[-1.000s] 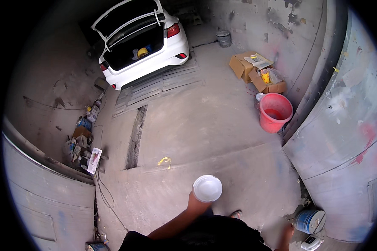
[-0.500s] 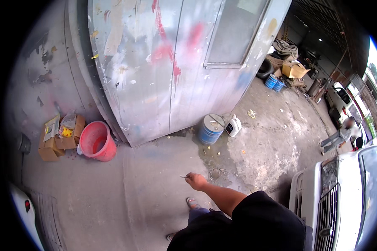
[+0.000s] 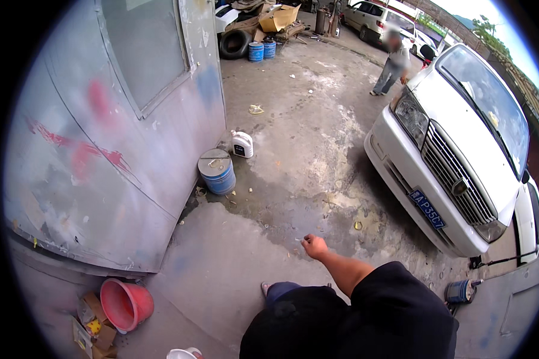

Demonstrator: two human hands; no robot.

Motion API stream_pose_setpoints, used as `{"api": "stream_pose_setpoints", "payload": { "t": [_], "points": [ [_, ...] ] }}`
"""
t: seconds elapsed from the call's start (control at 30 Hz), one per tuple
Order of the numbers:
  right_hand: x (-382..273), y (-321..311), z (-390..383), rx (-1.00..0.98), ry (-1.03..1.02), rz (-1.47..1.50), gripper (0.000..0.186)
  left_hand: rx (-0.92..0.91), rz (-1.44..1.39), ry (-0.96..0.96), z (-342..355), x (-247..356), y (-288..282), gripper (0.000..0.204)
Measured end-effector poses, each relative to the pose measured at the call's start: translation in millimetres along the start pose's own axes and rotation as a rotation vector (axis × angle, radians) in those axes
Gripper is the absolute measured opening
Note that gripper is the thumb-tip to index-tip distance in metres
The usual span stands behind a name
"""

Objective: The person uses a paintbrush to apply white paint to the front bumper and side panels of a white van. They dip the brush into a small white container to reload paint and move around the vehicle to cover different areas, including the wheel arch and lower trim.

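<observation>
My right hand (image 3: 315, 246) reaches out over the concrete floor, its fingers closed in a pinch. A small, thin, pale object (image 3: 299, 240) sticks out from the fingertips; it is too small to name. The hand touches nothing else. Beyond it and to the left, a blue metal drum (image 3: 219, 178) with a grey lid stands by the corner of the painted metal door (image 3: 132, 185). Beside the drum is a white plastic jug (image 3: 243, 145) with a dark label. My left hand is out of view.
A white car (image 3: 401, 173) stands on the right, with a person (image 3: 392, 64) behind its front corner. A red bucket (image 3: 139, 302) and cardboard boxes (image 3: 104, 335) lie lower left. Damp patches and scraps mark the floor. A blue can (image 3: 459, 291) sits lower right.
My view has swung to the right. The door, drum and bucket have shifted left in the picture, and more of the white car shows. My right hand keeps its pinch.
</observation>
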State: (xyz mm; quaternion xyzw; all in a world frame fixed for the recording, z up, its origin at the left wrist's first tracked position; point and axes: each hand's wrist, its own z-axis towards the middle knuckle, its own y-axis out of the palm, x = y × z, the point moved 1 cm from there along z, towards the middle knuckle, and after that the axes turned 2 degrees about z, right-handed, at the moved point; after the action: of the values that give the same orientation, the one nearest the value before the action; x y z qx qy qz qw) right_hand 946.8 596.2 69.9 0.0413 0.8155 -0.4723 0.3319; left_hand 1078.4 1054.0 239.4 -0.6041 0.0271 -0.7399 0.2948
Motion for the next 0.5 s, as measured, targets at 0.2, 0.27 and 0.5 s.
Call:
{"api": "stream_pose_setpoints", "payload": {
  "t": [0.2,0.27,0.5],
  "points": [
    [35.4,-36.2,-2.0,0.167,0.156,0.132,0.037,-0.240,-0.065,0.112,52.9,3.4,71.0,0.041],
    [48.6,-45.5,-3.2,0.229,0.241,0.171,0.037,-0.338,-0.043,0.175,72.8,-3.2,114.3,0.043],
    [137.7,-40.5,34.2,0.563,0.441,0.470,0.026,-0.654,-0.122,0.234,99.3,67.2,296.2,0.037]
  ]
}}
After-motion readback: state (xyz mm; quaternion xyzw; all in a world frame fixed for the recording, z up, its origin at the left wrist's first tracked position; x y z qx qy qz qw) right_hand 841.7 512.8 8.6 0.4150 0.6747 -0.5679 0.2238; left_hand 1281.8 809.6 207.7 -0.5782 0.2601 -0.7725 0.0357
